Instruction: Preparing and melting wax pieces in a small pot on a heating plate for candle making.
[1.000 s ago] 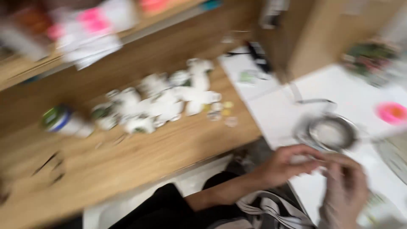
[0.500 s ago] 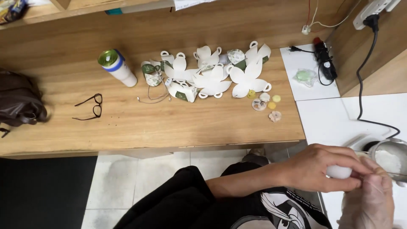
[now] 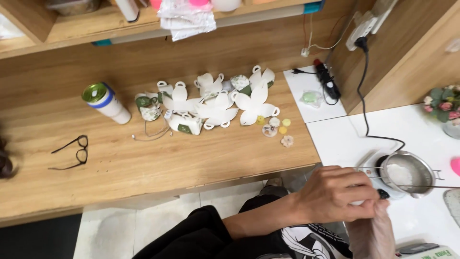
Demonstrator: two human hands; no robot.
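Small white object (image 3: 357, 202) sits mostly hidden, pinched between both hands.

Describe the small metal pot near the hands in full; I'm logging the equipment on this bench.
The small metal pot is round, shiny and steel-looking, with thin wire-like side handles. It stands upright on a small white electric heater on the white table, and a black cord runs from the heater up to a wall socket. Inside lies a white, grainy or waxy mass. The left hand is close beside it, not touching the pot.
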